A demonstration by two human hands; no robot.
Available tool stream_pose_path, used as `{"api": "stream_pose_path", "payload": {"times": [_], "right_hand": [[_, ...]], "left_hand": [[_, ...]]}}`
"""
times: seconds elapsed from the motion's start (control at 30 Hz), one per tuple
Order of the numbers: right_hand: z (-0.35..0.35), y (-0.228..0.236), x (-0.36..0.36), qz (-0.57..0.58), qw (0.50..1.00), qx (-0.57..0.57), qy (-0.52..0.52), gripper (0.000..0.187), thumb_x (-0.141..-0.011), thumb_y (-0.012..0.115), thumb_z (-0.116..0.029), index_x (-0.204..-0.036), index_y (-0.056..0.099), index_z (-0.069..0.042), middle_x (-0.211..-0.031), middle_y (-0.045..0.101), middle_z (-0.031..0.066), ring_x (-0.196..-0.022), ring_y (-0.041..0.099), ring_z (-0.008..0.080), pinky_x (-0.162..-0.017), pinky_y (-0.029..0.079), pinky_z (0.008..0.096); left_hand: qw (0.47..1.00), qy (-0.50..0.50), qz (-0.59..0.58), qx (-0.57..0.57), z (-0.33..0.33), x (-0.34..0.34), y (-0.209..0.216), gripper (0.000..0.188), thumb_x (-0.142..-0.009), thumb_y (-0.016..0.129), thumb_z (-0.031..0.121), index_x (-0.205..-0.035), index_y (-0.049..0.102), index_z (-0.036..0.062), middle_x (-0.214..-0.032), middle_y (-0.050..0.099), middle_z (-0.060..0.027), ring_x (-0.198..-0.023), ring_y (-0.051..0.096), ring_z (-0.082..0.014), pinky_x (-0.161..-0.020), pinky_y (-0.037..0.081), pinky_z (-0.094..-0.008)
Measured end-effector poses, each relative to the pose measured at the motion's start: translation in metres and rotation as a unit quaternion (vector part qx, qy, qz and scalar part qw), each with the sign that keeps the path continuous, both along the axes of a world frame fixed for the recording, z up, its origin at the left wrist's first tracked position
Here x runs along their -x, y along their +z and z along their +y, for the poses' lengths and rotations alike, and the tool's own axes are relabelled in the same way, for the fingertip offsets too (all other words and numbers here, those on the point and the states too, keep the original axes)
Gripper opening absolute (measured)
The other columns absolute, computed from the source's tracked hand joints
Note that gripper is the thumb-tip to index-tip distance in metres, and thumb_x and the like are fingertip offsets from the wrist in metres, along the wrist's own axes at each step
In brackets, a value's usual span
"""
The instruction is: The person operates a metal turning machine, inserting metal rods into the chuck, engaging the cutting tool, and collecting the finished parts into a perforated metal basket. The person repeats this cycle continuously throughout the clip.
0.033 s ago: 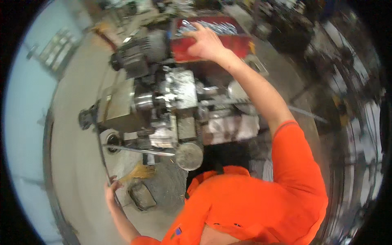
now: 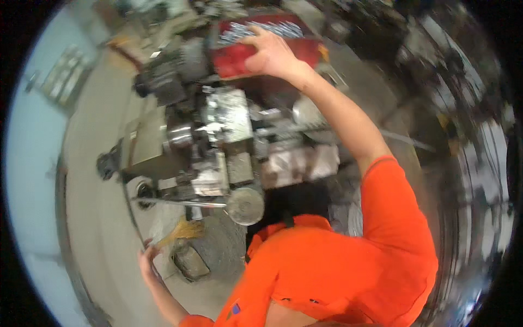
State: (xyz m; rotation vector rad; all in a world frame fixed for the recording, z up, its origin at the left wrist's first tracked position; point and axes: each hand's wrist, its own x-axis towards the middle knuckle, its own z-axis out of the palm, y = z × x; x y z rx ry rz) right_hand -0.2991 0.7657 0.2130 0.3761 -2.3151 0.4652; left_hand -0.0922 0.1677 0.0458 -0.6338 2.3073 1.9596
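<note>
My right hand (image 2: 271,54) reaches over the near wall of a red tray (image 2: 234,61) at the top of the view, its fingers spread above a pile of shiny, slender metal pieces (image 2: 283,29). Nothing shows in that hand, though motion blurs the fingertips and the pieces near them. At the lower left, my left hand (image 2: 148,261) is closed round a thin dark rod (image 2: 134,213). This rod slants up toward the left side of a machine with a boxy grey-green housing (image 2: 146,143).
A bright metal bar (image 2: 185,203) sticks out near a round grey disc (image 2: 245,206) on the machine. Below are a straw-coloured brush (image 2: 188,230) and an open box-like container (image 2: 189,262). A dark motor-like unit (image 2: 166,82) stands left of the tray.
The machine and tray have shifted slightly left and up in the picture. My right hand sits a little farther right over the tray. My left hand stays on the rod.
</note>
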Motion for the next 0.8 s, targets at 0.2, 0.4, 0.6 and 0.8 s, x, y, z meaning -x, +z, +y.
{"api": "stream_pose_path", "payload": {"times": [0.2,0.4,0.6,0.8], "right_hand": [[0.145,-0.086,-0.192,-0.147,0.976,0.076,-0.139,0.034,-0.063,0.06,-0.014,-0.095,0.064,-0.003,-0.104,0.061,0.0121,-0.087,0.061,0.0276,-0.074,0.048,0.0329],[0.261,-0.285,-0.418,-0.476,0.729,0.02,-0.492,0.022,-0.067,0.057,-0.018,-0.083,0.067,-0.006,-0.091,0.064,0.0202,-0.085,0.062,0.034,-0.074,0.05,0.0394],[0.266,-0.381,-0.459,-0.545,0.61,0.15,-0.555,0.035,-0.069,0.056,-0.026,-0.092,0.066,-0.003,-0.106,0.061,0.0196,-0.102,0.058,0.0308,-0.09,0.046,0.0374],[0.296,-0.419,-0.431,-0.568,0.625,0.103,-0.526,0.035,-0.074,0.055,-0.034,-0.097,0.067,-0.011,-0.105,0.063,0.0129,-0.101,0.058,0.0307,-0.087,0.046,0.038]], "left_hand": [[0.989,0.049,-0.112,0.087,-0.081,-0.012,-0.046,0.046,-0.082,0.063,0.023,-0.113,0.05,-0.0082,-0.073,0.056,-0.0098,-0.069,0.056,-0.0191,-0.066,0.05,-0.0345],[0.993,-0.012,-0.112,-0.029,-0.087,0.008,-0.059,0.05,-0.08,0.064,0.026,-0.12,0.047,0.0008,-0.084,0.057,-0.0127,-0.074,0.055,-0.0203,-0.071,0.049,-0.0379],[0.989,0.029,-0.134,0.048,-0.063,0.011,-0.045,0.061,-0.079,0.066,0.03,-0.127,0.042,0.0018,-0.094,0.055,-0.0119,-0.084,0.054,-0.0213,-0.081,0.047,-0.0395],[0.987,0.056,-0.069,0.133,-0.011,-0.012,-0.022,0.034,-0.081,0.064,0.032,-0.097,0.059,0.0028,-0.072,0.059,-0.0056,-0.064,0.056,-0.0156,-0.066,0.049,-0.0323]]}}
